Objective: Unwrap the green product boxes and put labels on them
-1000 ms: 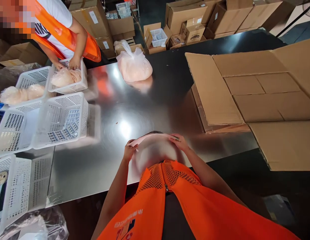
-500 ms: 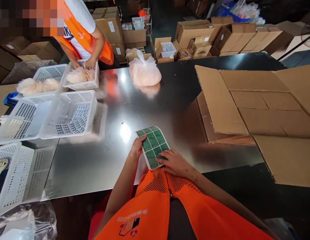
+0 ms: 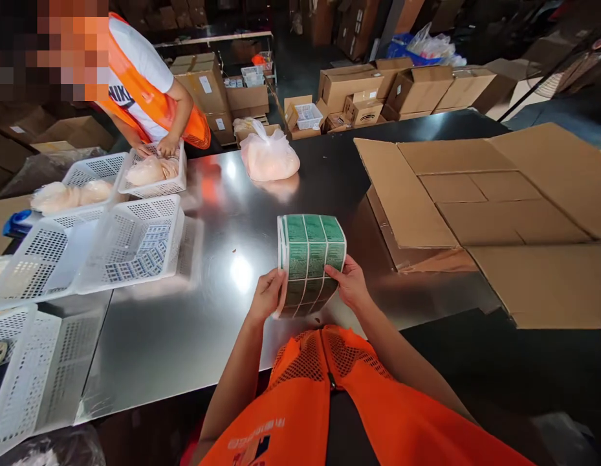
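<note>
Between my two hands, above the metal table (image 3: 154, 349), is a stack of green label sheets (image 3: 312, 249), printed in a grid with white lines. My left hand (image 3: 267, 294) grips the left edge, its thumb on the front. On the right edge my right hand (image 3: 349, 283) is closed, its thumb over the printed face and its fingers behind. The sheets bow outward, and several layers show at their left side. A knotted plastic bag (image 3: 270, 155) with pale pinkish contents stands farther back on the table.
White baskets (image 3: 176, 243) line the left, one with blue-and-white printed pieces inside. An open cardboard box (image 3: 518, 223) stands right. Across the table, a co-worker in an orange vest (image 3: 193, 123) handles a pale bundle (image 3: 149, 170) in a basket. Cartons (image 3: 349, 87) stand behind.
The label sheets have been raised and turned more upright toward me. My right hand has gone from lying on their face to gripping the right edge. The camera view has shifted.
</note>
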### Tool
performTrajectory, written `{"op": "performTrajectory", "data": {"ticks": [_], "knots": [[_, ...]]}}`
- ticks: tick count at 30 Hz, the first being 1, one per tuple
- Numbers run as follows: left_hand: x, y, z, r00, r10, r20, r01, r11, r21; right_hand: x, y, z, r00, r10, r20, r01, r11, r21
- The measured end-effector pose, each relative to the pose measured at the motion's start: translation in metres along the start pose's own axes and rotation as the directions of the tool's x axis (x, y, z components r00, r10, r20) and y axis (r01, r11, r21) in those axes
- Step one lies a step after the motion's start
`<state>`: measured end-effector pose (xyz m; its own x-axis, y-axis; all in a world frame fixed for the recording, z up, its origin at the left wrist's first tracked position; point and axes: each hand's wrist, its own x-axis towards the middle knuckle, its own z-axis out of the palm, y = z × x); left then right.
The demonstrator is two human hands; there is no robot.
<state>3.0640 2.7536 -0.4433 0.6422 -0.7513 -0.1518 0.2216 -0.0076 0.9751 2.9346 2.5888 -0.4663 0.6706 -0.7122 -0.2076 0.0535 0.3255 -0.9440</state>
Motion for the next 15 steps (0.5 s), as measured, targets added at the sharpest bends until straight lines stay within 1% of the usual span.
{"op": "performTrajectory", "data": {"ticks": [4,6,8,11,15], "knots": [[-0.016,0.0,-0.004,0.994,0.058,-0.094,-0.055,0.998,0.034,-0.009,0.005,-0.005,0.999,-0.018,-0.031,0.019,1.0,0.024],[-0.02,-0.003,-0.006,0.986,0.052,-0.158,-0.048,0.998,0.03,-0.01,0.005,-0.01,0.999,-0.022,-0.034,0.022,1.0,0.015],[-0.016,-0.012,-0.012,0.974,0.02,-0.225,-0.014,1.0,0.026,-0.009,0.005,-0.017,0.999,-0.028,-0.045,0.028,1.0,0.001],[0.003,-0.038,-0.029,0.941,-0.056,-0.333,0.071,0.997,0.033,-0.002,0.011,-0.026,0.997,-0.021,-0.068,0.02,1.0,-0.006],[0.036,-0.083,-0.054,0.862,-0.163,-0.481,0.234,0.968,0.091,0.01,0.029,-0.036,0.996,0.029,-0.084,-0.029,1.0,0.007]]}}
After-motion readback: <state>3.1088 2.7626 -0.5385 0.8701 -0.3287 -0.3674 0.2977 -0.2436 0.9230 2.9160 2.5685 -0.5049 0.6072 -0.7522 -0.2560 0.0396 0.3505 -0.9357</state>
